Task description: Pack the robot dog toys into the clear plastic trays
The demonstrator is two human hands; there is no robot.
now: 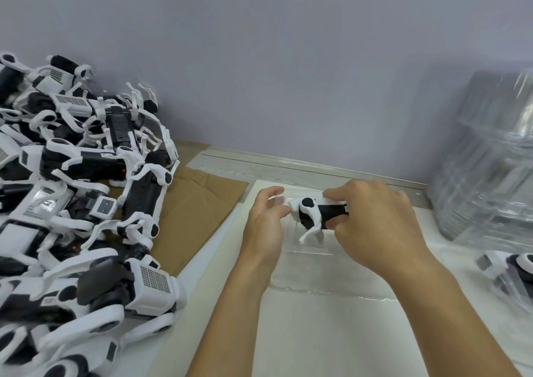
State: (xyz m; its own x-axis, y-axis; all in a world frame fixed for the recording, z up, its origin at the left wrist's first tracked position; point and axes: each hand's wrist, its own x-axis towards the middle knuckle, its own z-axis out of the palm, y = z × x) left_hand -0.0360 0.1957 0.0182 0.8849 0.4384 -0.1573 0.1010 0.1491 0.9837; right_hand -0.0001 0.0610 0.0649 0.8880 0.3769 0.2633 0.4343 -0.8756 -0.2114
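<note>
**Clear tray waited beneath a toy held level**

Clear plastic was the hard thing to read here: the tray (pixel 310 254) lay flat on the white board (pixel 317 333), its near edge showing as a bright ragged line and its moulded pocket only faintly outlined under the hands. Directly above that pocket, one robot dog toy (pixel 317 216) was held with its long axis running left to right, head end to the left, one white leg hanging down toward the tray.

The right hand (pixel 375 226) gripped the black body from the right, index finger along the top and thumb underneath, fingers curled round it. The left hand (pixel 266 221) pinched at the toy's head end; whether it also held the tray's far rim could not be told through the glare. The right hand carried the body, so it seemed the one to steer the descent.

The coming move looked like a short drop, and it likely turned on keeping the body's length parallel to the pocket.

To the left a large pile of unpacked toys (pixel 72 189) spread over brown cardboard (pixel 196 203). At far right stood a stack of empty trays (pixel 490 151), and near it a packed toy (pixel 513 270) sat in its tray.
</note>
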